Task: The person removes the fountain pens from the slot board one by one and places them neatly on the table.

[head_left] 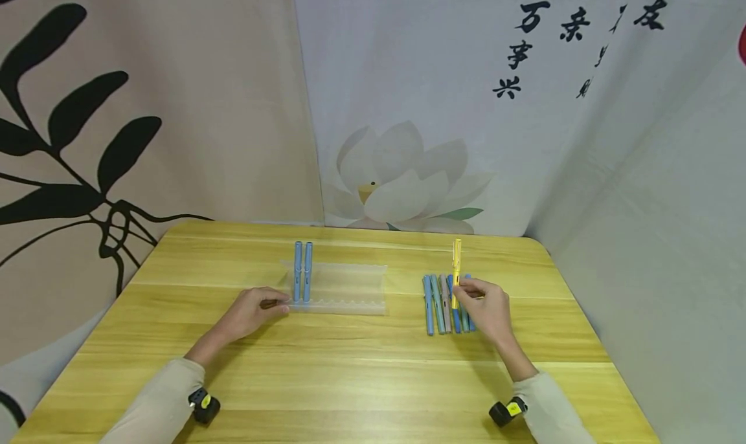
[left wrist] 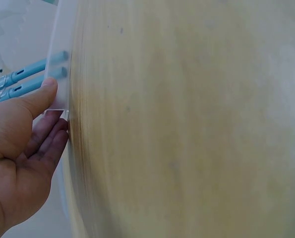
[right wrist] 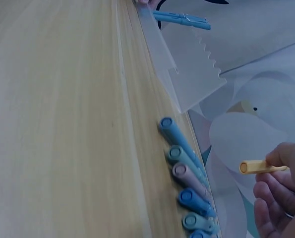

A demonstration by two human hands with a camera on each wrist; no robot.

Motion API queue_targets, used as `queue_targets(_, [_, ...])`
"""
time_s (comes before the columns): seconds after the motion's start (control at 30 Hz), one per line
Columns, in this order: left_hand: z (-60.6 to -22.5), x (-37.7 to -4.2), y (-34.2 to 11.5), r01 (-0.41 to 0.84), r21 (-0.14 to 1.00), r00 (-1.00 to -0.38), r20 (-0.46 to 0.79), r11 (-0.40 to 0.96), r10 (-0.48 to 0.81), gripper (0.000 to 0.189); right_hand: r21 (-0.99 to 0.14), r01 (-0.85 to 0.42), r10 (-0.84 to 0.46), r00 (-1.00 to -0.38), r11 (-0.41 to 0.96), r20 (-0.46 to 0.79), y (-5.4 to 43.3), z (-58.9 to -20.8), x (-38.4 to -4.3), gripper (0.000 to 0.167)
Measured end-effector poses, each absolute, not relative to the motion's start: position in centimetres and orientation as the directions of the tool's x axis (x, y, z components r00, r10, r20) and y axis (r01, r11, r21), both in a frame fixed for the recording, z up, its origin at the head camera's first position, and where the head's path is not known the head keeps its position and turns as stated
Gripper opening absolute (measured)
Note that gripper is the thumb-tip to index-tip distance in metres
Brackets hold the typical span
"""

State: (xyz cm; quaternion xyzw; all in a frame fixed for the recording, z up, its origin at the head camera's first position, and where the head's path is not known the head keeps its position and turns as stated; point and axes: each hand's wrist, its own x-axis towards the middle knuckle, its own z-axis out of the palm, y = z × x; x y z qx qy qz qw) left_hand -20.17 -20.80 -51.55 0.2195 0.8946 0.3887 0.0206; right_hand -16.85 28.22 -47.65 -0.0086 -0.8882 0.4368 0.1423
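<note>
A clear plastic pen rack (head_left: pixel 350 290) with a notched edge stands on the table, two light blue pens (head_left: pixel 307 272) side by side in its left end. My left hand (head_left: pixel 259 311) grips that left end; in the left wrist view the thumb (left wrist: pixel 49 83) lies on the front of the rack and the other fingers sit behind its corner. My right hand (head_left: pixel 486 306) pinches a yellow pen (head_left: pixel 457 259) near its lower end, upright in the head view, above a row of pens. That row holds blue, green and greyish pens (right wrist: pixel 189 178) lying side by side, partly hidden by the hand.
The wooden table (head_left: pixel 373 379) reaches back to a curtain (head_left: pixel 402 94) printed with a lotus and writing. Each wrist carries a small black camera (head_left: pixel 204 406). The pen row lies to the right of the rack, with bare tabletop between them.
</note>
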Motion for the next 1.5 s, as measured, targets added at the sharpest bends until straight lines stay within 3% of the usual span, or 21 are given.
queue_targets(0.6, [-51.7, -20.2, -20.9, 0.379, 0.704, -0.903, 0.139, 0.600, 0.407, 0.026, -0.732, 0.052, 0.231, -0.962, 0.679, 0.146, 32.0, -48.0, -15.7, 0.029])
queue_targets(1.5, [-51.7, -20.2, -20.9, 0.378, 0.715, -0.901, 0.139, 0.588, 0.410, 0.026, -0.647, 0.162, 0.227, -0.974, 0.745, 0.017, 34.3, -49.7, -15.2, 0.031])
